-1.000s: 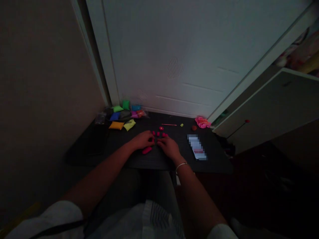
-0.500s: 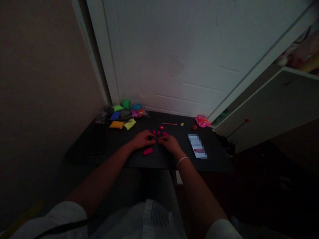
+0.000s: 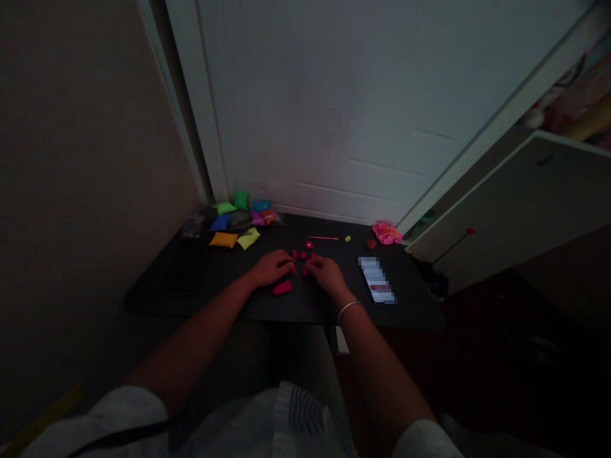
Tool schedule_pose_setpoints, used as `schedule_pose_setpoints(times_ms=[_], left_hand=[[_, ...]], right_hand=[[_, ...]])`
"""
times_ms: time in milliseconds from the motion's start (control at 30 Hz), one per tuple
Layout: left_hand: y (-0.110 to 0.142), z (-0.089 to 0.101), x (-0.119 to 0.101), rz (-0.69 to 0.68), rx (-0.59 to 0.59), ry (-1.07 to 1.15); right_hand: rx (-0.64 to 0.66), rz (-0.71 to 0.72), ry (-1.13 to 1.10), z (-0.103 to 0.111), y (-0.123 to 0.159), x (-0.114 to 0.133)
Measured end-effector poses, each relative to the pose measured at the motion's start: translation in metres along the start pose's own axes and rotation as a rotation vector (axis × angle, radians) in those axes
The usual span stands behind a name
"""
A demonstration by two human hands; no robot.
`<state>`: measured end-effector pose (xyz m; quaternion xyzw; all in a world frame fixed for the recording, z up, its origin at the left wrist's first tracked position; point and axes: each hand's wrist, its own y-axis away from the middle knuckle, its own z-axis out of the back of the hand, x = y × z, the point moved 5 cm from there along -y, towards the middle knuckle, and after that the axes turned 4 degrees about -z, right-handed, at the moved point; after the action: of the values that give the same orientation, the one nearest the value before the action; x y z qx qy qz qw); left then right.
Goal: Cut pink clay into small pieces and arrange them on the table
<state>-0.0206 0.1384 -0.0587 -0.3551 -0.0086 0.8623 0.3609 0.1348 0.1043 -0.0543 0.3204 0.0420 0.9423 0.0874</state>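
My left hand and my right hand rest close together on a dark table, fingers curled inward. Their fingertips meet over small pink clay bits lying just beyond them. A pink clay lump lies on the table below my left hand. The light is too dim to make out what the fingers pinch. A bracelet circles my right wrist.
Coloured clay packets are heaped at the table's back left. A thin pink stick, a small green bit, a brown ball and a pink clay flower lie at the back. A phone lies right. A white door stands behind.
Both hands have stayed together over the pink bits, shifting only slightly. The pink lump has not moved.
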Motion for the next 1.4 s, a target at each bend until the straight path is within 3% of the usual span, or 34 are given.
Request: schedule_pose_setpoints(times_ms=[233,433,500,567,667,833,1133,1400], left_hand=[[0.001,0.005,-0.003,-0.007,-0.063,0.020],[0.023,0.026,-0.005,0.132,-0.380,0.035],[0.038,0.028,-0.008,0.172,-0.427,0.009],[0.052,0.026,-0.013,0.193,-0.394,-0.013],[0.066,0.019,-0.024,0.205,-0.247,-0.123],[0.070,0.005,-0.036,0.225,-0.073,-0.288],[0.063,-0.011,-0.044,0.168,-0.147,-0.103],[0.068,-0.013,-0.044,0.142,-0.106,0.061]], right_hand=[[-0.048,-0.009,0.043,0.010,0.008,0.003],[-0.182,-0.096,0.164,0.027,0.046,-0.014],[-0.200,-0.146,0.232,0.026,0.060,-0.025],[-0.194,-0.174,0.279,0.023,0.070,-0.033],[-0.201,-0.192,0.292,0.017,0.077,-0.037],[-0.184,-0.258,0.247,0.014,0.072,-0.035],[-0.181,-0.253,0.260,0.011,0.087,-0.031],[-0.183,-0.070,0.285,-0.006,0.111,-0.015]])
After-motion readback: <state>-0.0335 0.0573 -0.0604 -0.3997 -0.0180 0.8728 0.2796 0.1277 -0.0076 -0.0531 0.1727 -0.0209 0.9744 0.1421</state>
